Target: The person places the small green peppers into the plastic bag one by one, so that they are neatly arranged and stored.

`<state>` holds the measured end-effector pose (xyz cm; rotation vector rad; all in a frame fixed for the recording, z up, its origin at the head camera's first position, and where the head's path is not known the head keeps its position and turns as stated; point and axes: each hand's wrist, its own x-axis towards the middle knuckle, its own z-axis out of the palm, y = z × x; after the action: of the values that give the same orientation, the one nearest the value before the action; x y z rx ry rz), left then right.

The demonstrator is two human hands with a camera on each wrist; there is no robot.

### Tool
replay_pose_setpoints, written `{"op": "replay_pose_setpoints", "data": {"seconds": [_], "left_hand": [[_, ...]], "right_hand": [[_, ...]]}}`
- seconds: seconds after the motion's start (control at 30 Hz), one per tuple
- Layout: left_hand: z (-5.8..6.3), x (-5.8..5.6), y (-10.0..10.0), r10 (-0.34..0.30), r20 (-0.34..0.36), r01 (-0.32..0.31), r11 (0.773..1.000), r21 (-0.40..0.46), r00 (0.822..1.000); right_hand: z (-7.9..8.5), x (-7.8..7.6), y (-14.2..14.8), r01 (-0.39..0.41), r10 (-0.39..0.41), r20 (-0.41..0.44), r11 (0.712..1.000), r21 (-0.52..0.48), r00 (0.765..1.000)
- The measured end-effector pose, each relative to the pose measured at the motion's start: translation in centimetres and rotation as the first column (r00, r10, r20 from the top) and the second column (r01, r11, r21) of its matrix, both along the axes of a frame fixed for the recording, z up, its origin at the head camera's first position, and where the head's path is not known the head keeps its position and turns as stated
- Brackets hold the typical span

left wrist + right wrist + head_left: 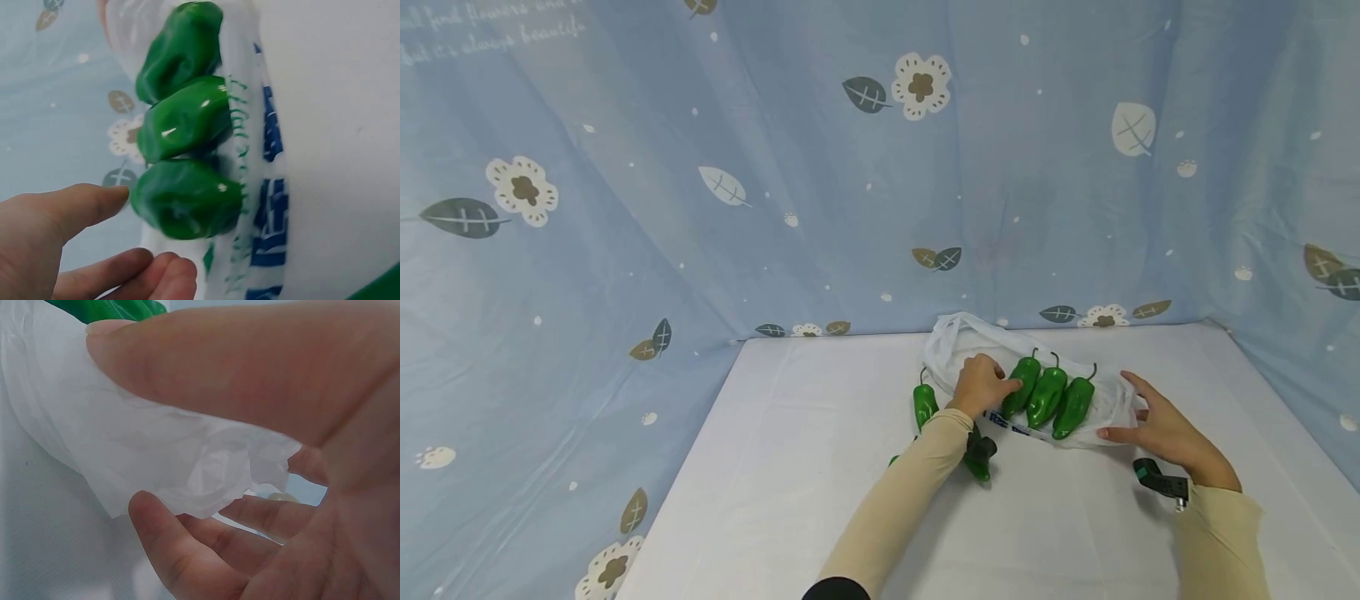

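Observation:
Three green peppers lie side by side on a white plastic bag [957, 333]: a left one [1021, 387], a middle one [1047, 400] and a right one [1074, 408]. My left hand [979, 385] is beside the left pepper. In the left wrist view its thumb [94, 206] reaches that pepper's end, with the other fingers below and apart from it. At the bag's right end is my right hand [1176, 435], thumb and fingers spread on either side of the plastic [125, 437]. A green pepper [119, 309] shows beyond the thumb.
More green peppers lie left of the bag, one [924, 403] beside my left sleeve and one [980, 468] under the left wrist camera. A white cloth [805, 433] covers the table. Behind it hangs a blue curtain [820, 167] with leaves and flowers.

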<state>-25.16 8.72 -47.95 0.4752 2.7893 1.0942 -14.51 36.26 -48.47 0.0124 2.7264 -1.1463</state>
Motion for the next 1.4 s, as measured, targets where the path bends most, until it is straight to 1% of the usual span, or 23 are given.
{"op": "replay_pose_setpoints", "data": {"seconds": [0.2, 0.3, 0.5, 0.73, 0.9, 1.17, 1.27, 1.4], "left_hand": [[1.0, 0.0, -1.1, -0.017, -0.004, 0.017, 0.999, 0.038, 1.000], [1.7, 0.0, -1.8, -0.024, -0.023, 0.025, 0.998, 0.064, 0.999], [2.8, 0.4, -3.7, -0.030, -0.089, 0.038, 0.996, 0.085, 0.996], [3.7, 0.8, -5.7, -0.052, -0.114, 0.066, 0.990, 0.122, 0.992], [4.5, 1.1, -7.1, -0.041, -0.120, 0.056, 0.991, 0.123, 0.992], [6.1, 2.0, -9.2, -0.039, -0.100, 0.057, 0.981, 0.186, 0.994], [6.4, 2.2, -10.0, -0.032, -0.097, 0.051, 0.978, 0.200, 0.995], [6.3, 2.2, -11.0, -0.016, -0.107, 0.039, 0.977, 0.212, 0.994]], "right_hand": [[0.0, 0.1, 0.0, 0.001, -0.001, -0.008, 1.000, 0.008, 1.000], [0.1, 0.1, 0.0, 0.001, 0.000, -0.011, 1.000, 0.010, 1.000], [0.1, 0.1, -0.1, -0.005, 0.005, -0.014, 1.000, 0.007, 1.000], [0.1, 0.2, 0.0, -0.006, 0.006, -0.018, 1.000, 0.003, 1.000], [0.1, 0.2, 0.0, -0.009, 0.009, -0.011, 1.000, -0.003, 1.000], [0.2, 0.1, 0.0, -0.012, 0.012, -0.012, 1.000, 0.000, 1.000], [0.2, 0.1, 0.0, -0.012, 0.012, -0.010, 1.000, 0.003, 1.000], [0.2, 0.0, 0.1, -0.012, 0.012, -0.007, 1.000, 0.001, 1.000]]}}
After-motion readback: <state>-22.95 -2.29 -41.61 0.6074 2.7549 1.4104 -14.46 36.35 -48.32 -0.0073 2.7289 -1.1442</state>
